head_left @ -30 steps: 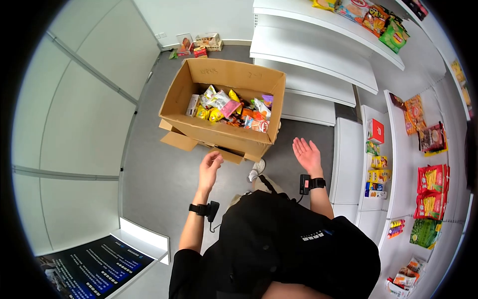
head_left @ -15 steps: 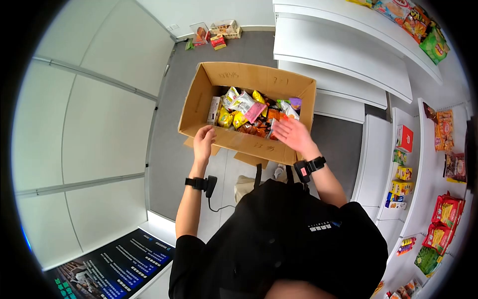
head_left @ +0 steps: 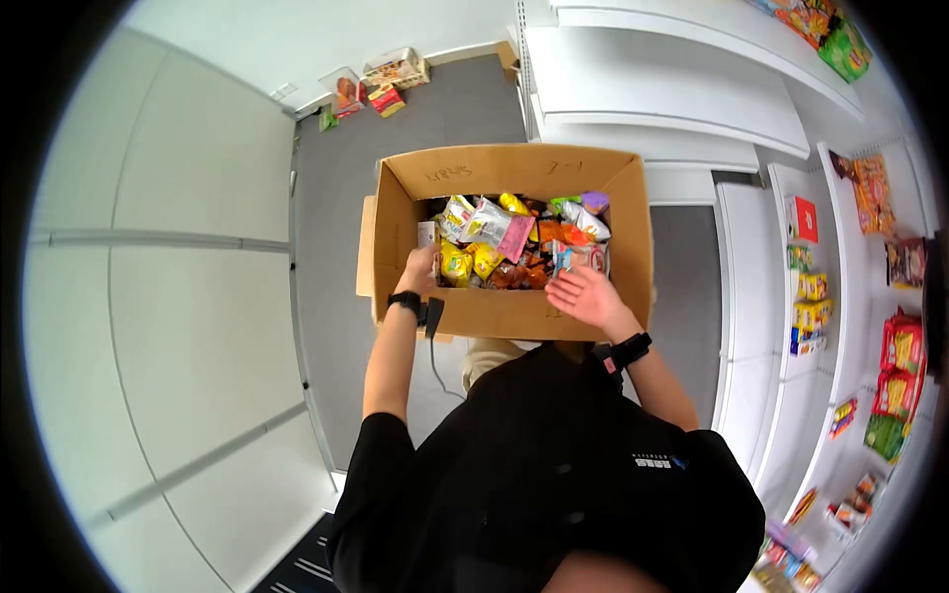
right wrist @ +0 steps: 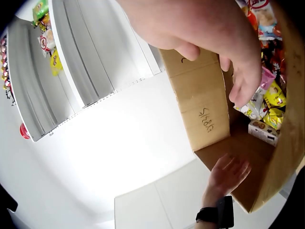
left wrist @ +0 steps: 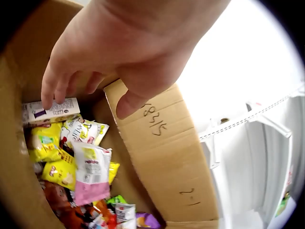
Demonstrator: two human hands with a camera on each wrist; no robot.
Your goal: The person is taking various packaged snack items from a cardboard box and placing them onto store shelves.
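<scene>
A large open cardboard box (head_left: 494, 314) stands in front of me, filled with snack packets. Over its near left corner is my left hand (head_left: 422, 271), fingers loosely bent and holding nothing. Below those fingers, in the left wrist view, lies a small white carton (left wrist: 52, 111) against the box wall. Beside it are yellow bags (left wrist: 59, 172) and a white-and-pink bag (left wrist: 92, 172). My right hand (head_left: 585, 296), palm up with fingers extended and nothing in it, is over the near right wall. A blue-and-white packet (head_left: 581, 259) lies just beyond its fingertips.
White shelving (head_left: 662, 79) rises behind the box and to the right, with bagged and boxed snacks on the right-hand shelves (head_left: 813, 287). White panels (head_left: 198, 326) line the left. Several packages, including a red box (head_left: 387, 100), sit on the floor by the back wall.
The cardboard box now sits nearer to my body. My left hand has moved forward over its left corner; my right hand went in over the packets, then drew back slightly with its palm turned up.
</scene>
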